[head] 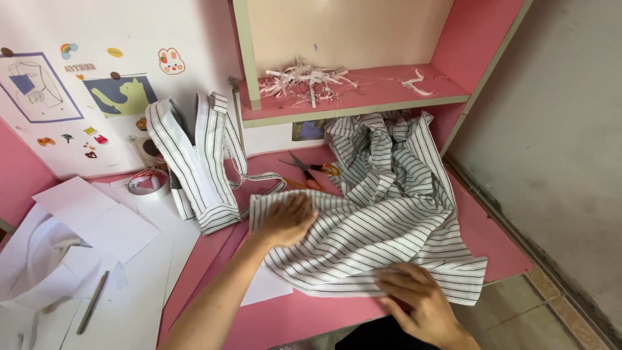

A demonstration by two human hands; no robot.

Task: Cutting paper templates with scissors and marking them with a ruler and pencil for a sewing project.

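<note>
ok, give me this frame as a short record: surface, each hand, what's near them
surface: pink desk with a shelf above
left hand: flat, palm down on the striped fabric, near its upper left edge
right hand: pressing the fabric's lower edge at the desk front
scissors: lying behind the fabric, orange handles, untouched
striped sewn piece: left of the fabric
tape roll: further left
paper sheets: far left
shelf: shredded paper strips
</note>
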